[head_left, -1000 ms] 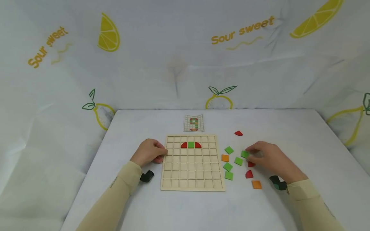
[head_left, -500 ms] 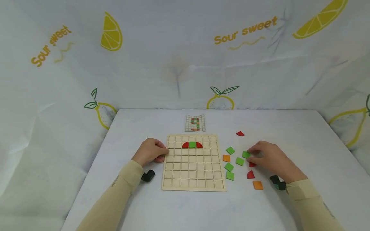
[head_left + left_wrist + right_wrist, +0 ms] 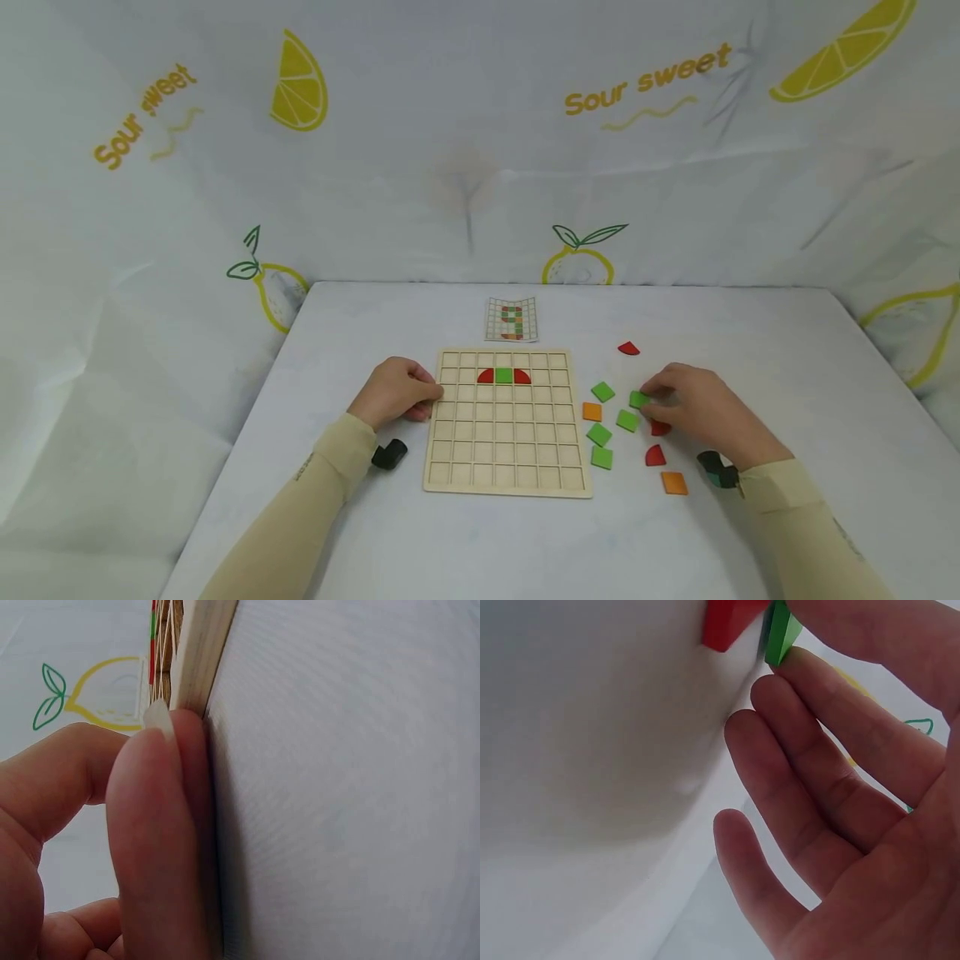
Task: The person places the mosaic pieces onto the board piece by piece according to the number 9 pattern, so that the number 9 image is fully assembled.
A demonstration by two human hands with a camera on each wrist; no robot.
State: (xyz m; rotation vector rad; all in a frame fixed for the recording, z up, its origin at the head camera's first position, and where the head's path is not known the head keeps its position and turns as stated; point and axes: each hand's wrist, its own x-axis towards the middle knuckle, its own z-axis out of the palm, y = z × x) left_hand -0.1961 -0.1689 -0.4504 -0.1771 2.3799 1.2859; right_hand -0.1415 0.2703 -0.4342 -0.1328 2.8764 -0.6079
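Observation:
My left hand (image 3: 397,388) holds the left edge of a pale wooden grid board (image 3: 510,454), its thumb on the rim; the left wrist view shows the thumb close up against the board's side (image 3: 201,656). In the board's second row lie a red quarter-round tile (image 3: 486,376), a green square tile (image 3: 503,376) and another red quarter-round tile (image 3: 522,377). To the right of the board, my right hand (image 3: 697,410) pinches a green square tile (image 3: 638,399) between thumb and index finger. In the right wrist view this green tile (image 3: 781,634) stands beside a red tile (image 3: 729,622).
Between board and right hand lie several loose green tiles (image 3: 627,421) and an orange square (image 3: 592,412). Red quarter-rounds (image 3: 655,455) and another orange square (image 3: 674,483) lie nearer me. A red piece (image 3: 628,348) and a printed pattern card (image 3: 512,320) are farther back.
The head view has shifted slightly, so the board and loose tiles appear a little farther right. The right hand has moved slightly left relative to them with its green tile. The left hand stays at the board.

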